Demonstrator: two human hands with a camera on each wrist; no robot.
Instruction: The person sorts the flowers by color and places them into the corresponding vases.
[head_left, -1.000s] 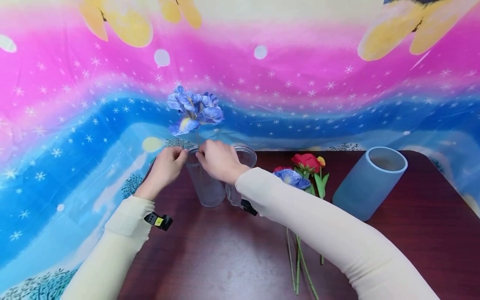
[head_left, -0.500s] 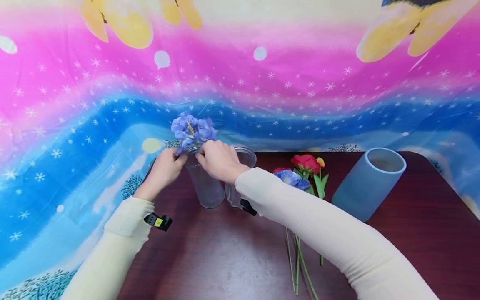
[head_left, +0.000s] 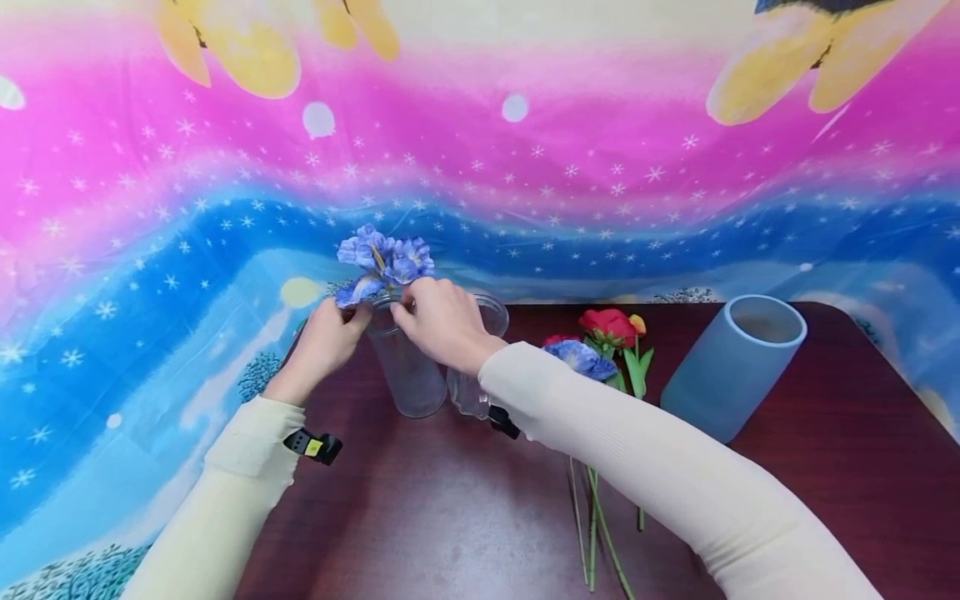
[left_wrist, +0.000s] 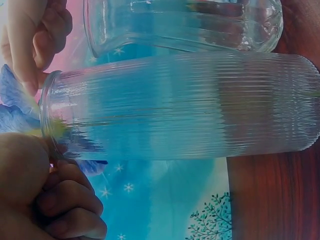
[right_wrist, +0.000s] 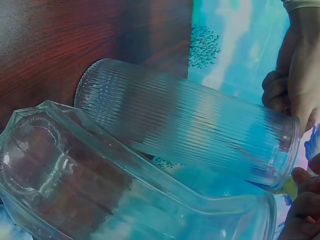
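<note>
In the head view a blue iris [head_left: 386,258] with several blooms stands in a tall ribbed glass vase [head_left: 408,375]. Its petals spread just above the vase mouth, and green shows low inside the glass. My left hand [head_left: 321,346] pinches the rim on its left side, beside a drooping petal. On the opposite side my right hand [head_left: 447,323] has its thumb and forefinger at the rim; the hand partly hides the mouth. Both wrist views show curled fingers of the left hand [left_wrist: 70,195] and right hand [right_wrist: 302,205] around the rim.
A second clear glass vase [head_left: 468,396] stands close right of the ribbed one, partly behind my right wrist. Several flowers, among them a red one [head_left: 609,327] and a blue one [head_left: 581,358], lie under my right forearm. A frosted blue vase [head_left: 735,367] stands farther right on the dark table [head_left: 420,517].
The iris has dropped from high above the vase to just over its mouth, and its blooms have since spread slightly leftward. Both hands have stayed at the rim.
</note>
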